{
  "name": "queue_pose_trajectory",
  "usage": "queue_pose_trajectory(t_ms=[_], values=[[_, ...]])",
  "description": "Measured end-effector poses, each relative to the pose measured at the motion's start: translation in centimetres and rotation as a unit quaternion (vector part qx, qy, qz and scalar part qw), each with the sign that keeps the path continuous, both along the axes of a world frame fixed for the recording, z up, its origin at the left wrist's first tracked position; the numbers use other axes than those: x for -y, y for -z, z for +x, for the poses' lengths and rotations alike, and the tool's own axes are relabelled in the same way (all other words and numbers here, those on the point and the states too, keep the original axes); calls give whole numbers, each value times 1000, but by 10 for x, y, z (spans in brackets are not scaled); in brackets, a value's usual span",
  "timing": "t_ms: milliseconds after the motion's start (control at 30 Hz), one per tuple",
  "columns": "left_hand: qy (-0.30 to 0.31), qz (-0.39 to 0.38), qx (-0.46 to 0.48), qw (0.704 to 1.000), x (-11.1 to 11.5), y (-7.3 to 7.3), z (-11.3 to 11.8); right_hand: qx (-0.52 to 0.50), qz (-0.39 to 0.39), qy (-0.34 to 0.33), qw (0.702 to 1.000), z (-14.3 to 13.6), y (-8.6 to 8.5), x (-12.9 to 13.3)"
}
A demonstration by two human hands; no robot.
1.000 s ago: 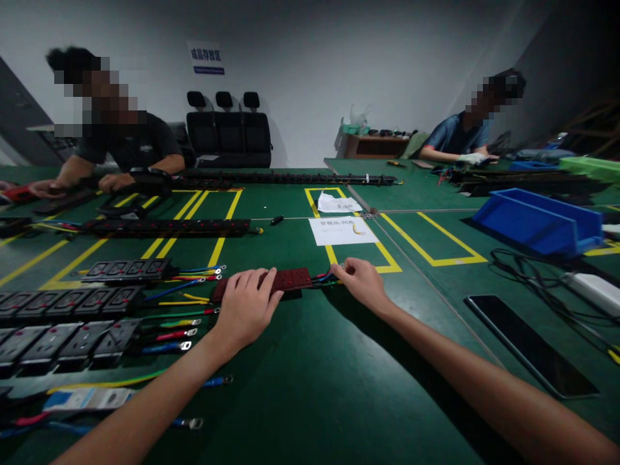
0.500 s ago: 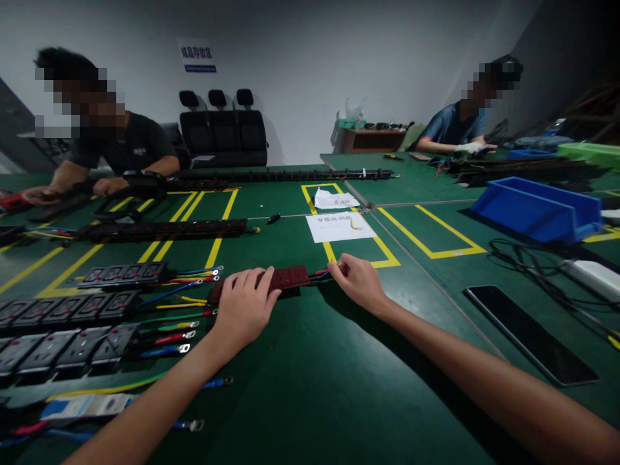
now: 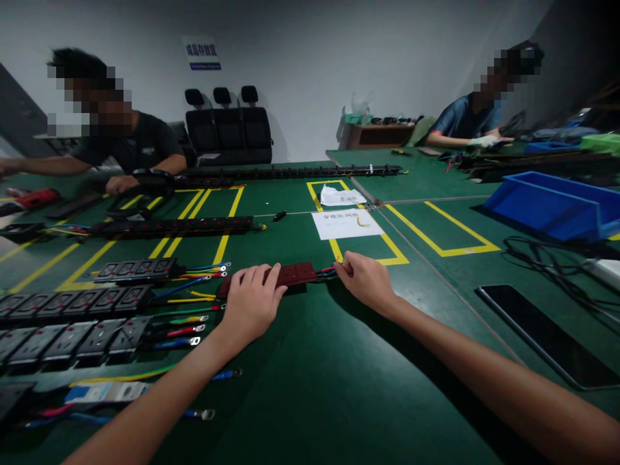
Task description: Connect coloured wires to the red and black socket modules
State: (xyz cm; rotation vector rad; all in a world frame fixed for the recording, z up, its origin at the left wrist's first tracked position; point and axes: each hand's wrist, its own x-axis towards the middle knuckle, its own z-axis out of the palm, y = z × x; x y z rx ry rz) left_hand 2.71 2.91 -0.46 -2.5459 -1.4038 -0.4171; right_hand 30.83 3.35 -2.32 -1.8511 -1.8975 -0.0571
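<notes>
A dark red socket strip [image 3: 299, 274] lies on the green table in front of me. My left hand [image 3: 254, 300] is closed over its left part, with the fingers across the top and the thumb along the near side. Short red and blue wires [image 3: 326, 274] come out of the strip's right end. My right hand [image 3: 365, 281] pinches those wires near their ends, and its fingertips hide the tips. Left of my left hand lie rows of black socket strips [image 3: 130, 301], whose coloured wires end in ring terminals [image 3: 195, 340].
A phone [image 3: 542, 329], black cables [image 3: 537, 265] and a blue bin [image 3: 547, 203] are on the right. Paper sheets [image 3: 334, 227] lie beyond my hands. Long black strips [image 3: 174, 226] stretch across the table. Two co-workers sit opposite, one at each side.
The view has shifted a little, so the scene sits further right. Both my hands keep their hold on the strip and wires. The left co-worker's arm now reaches out to the left.
</notes>
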Motion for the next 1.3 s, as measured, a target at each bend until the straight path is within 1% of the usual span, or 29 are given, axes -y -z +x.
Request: queue_pose_trajectory(t_ms=[133, 200, 400, 567, 733, 900, 967, 1100, 1233, 1300], values=[[-4, -4, -7, 1000, 2, -2, 1, -3, -24, 11, 1000, 3, 2, 0], [-7, -8, -9, 1000, 3, -3, 1, -12, -23, 15, 1000, 5, 3, 0], [-11, -1, -14, 1000, 4, -1, 1, -98, -48, 20, 994, 14, 2, -2], [-10, 0, -14, 1000, 4, -2, 2, -84, -74, 23, 993, 19, -2, -6], [-7, 6, -4, 1000, 1, -1, 2, -80, -97, 9, 992, 24, -7, -9], [2, 8, 3, 1000, -2, 2, 0, -94, -80, 11, 992, 27, -7, -11], [2, 10, 1, 1000, -2, 1, 0, -96, -80, -7, 992, 29, -7, -13], [1, 8, -6, 1000, -3, 0, 1, -87, -109, -60, 988, 35, -9, -16], [2, 7, -9, 1000, -3, -1, 1, -90, -124, -75, 985, 40, -11, -19], [3, 5, -11, 1000, -4, -1, 0, -98, -136, -92, 982, 43, -12, -22]])
